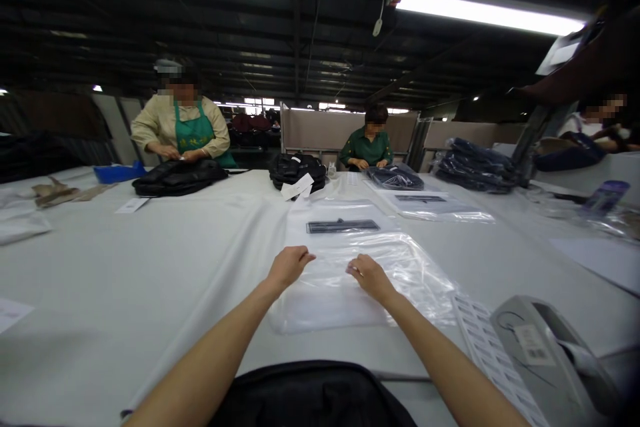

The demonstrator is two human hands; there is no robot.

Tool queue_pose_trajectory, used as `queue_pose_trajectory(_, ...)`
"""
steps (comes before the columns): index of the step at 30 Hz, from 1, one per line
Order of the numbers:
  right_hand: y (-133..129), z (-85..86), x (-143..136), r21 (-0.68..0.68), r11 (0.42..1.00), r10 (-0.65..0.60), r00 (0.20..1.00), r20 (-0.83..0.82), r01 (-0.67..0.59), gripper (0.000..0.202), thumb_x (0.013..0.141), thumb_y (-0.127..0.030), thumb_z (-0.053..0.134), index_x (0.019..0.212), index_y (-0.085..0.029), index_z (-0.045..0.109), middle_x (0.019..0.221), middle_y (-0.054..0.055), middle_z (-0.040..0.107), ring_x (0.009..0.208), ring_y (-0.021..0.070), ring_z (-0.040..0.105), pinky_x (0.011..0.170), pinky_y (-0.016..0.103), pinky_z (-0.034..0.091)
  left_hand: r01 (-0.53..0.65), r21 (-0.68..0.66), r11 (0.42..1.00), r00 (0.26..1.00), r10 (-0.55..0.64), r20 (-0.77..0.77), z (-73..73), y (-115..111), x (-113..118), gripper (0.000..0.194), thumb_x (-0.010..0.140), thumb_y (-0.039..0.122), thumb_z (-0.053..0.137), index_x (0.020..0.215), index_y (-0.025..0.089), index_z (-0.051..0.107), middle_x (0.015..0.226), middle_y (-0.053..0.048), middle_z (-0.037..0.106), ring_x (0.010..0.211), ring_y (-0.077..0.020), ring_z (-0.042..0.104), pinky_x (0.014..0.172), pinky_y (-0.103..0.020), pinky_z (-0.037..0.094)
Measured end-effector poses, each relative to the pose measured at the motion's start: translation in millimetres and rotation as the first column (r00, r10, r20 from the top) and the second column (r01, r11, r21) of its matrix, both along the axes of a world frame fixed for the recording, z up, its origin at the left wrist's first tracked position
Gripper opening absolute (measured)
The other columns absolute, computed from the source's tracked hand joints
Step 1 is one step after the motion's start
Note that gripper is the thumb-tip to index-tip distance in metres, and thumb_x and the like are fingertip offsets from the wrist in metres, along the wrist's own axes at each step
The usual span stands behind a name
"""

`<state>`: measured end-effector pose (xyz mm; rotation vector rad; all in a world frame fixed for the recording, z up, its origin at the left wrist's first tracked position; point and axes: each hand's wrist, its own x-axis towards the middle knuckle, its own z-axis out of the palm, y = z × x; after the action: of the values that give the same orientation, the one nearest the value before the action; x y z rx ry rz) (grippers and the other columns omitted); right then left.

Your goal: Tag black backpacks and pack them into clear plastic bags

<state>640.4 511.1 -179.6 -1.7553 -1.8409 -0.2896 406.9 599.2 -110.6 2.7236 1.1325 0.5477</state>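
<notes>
Clear plastic bags [325, 310] lie flat on the white table in front of me, with a dark printed panel near their far end. Over the bags, my left hand [291, 265] is closed in a pinch on the clear film. My right hand [371, 275] faces it a short way to the right, its thumb and fingers also pinched on the film. The fine edge of plastic between the fingertips is hard to see. A black bag [320, 397] sits at the near table edge, between my forearms.
White sticker sheet [493, 353] and grey device [550, 353] at right. Beyond are a stack of black bags [297, 170], another plastic bag [440, 205] and wrapped bags [473, 163]. Across the table, a person in a green apron [187, 127] handles a black bag; another person [369, 143] handles a wrapped one.
</notes>
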Motion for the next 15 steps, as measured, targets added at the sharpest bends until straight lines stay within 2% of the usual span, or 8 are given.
queue_pose_trajectory(2,-11.9,1.0,12.3,0.012,0.999,-0.041,0.997,0.061,0.040,0.013,0.087,-0.018,0.049,0.084,-0.021,0.062,0.083,0.005,0.058,0.084,0.0190,0.053,0.075,0.027,0.038,0.020,-0.010,1.000,0.999,-0.020,0.027,3.3,0.6,-8.9,0.022,0.083,0.040,0.056,0.075,0.020,0.054,0.081,-0.003,0.060,0.081,-0.0191,0.056,0.070,-0.028,0.039)
queue_pose_trajectory(5,-33.9,1.7,41.2,0.033,0.988,-0.152,0.982,0.116,0.149,0.017,0.085,-0.011,0.047,0.078,-0.019,0.061,0.082,0.008,0.059,0.083,0.0215,0.053,0.074,0.030,0.036,0.021,-0.072,0.997,0.996,-0.014,0.090,5.9,2.9,-30.5,0.017,0.073,0.022,0.067,0.070,0.020,0.050,0.085,-0.002,0.058,0.091,-0.0215,0.054,0.076,-0.029,0.038)
queue_pose_trajectory(7,-50.5,2.0,61.9,0.044,0.972,-0.236,0.963,0.126,0.233,0.019,0.086,-0.013,0.046,0.072,-0.017,0.059,0.079,0.010,0.059,0.082,0.0226,0.054,0.072,0.031,0.036,-0.025,-0.133,0.991,0.980,0.051,0.190,6.1,5.6,-50.1,0.017,0.072,0.011,0.063,0.070,0.019,0.048,0.091,-0.004,0.056,0.102,-0.0236,0.050,0.083,-0.032,0.036)
queue_pose_trajectory(9,-67.4,2.0,78.2,0.042,0.952,-0.306,0.944,0.119,0.304,0.020,0.087,-0.018,0.047,0.071,-0.018,0.057,0.074,0.009,0.059,0.075,0.0222,0.055,0.066,0.030,0.036,-0.087,-0.233,0.969,0.933,0.161,0.321,5.1,8.7,-70.2,0.016,0.074,0.008,0.058,0.071,0.018,0.046,0.094,-0.006,0.054,0.107,-0.0247,0.047,0.086,-0.034,0.036)
queue_pose_trajectory(12,-88.9,1.7,87.6,0.027,0.925,-0.379,0.920,0.097,0.378,0.017,0.087,-0.030,0.049,0.077,-0.019,0.058,0.061,0.005,0.059,0.061,0.0209,0.056,0.057,0.028,0.034,-0.106,-0.485,0.868,0.783,0.373,0.497,2.3,13.0,-92.4,0.021,0.076,0.015,0.060,0.069,0.018,0.041,0.081,-0.004,0.054,0.091,-0.0218,0.055,0.078,-0.034,0.042)
queue_pose_trajectory(14,-98.7,2.3,84.0,0.029,0.904,-0.427,0.904,0.017,0.427,0.022,0.084,-0.040,0.052,0.079,-0.020,0.059,0.056,0.002,0.057,0.055,0.0201,0.056,0.054,0.028,0.033,-0.009,-0.664,0.748,0.627,0.521,0.579,1.4,15.7,-99.8,0.026,0.075,0.018,0.063,0.068,0.018,0.039,0.071,-0.001,0.053,0.074,-0.0171,0.058,0.068,-0.030,0.046)
queue_pose_trajectory(15,-102.1,3.1,80.2,0.009,0.898,-0.436,0.892,-0.122,0.440,0.025,0.081,-0.044,0.056,0.076,-0.020,0.060,0.053,0.001,0.057,0.053,0.0195,0.055,0.053,0.027,0.034,0.077,-0.728,0.681,0.537,0.587,0.606,2.0,17.0,-102.1,0.026,0.075,0.018,0.064,0.068,0.017,0.039,0.068,0.000,0.053,0.067,-0.0147,0.057,0.064,-0.028,0.047)
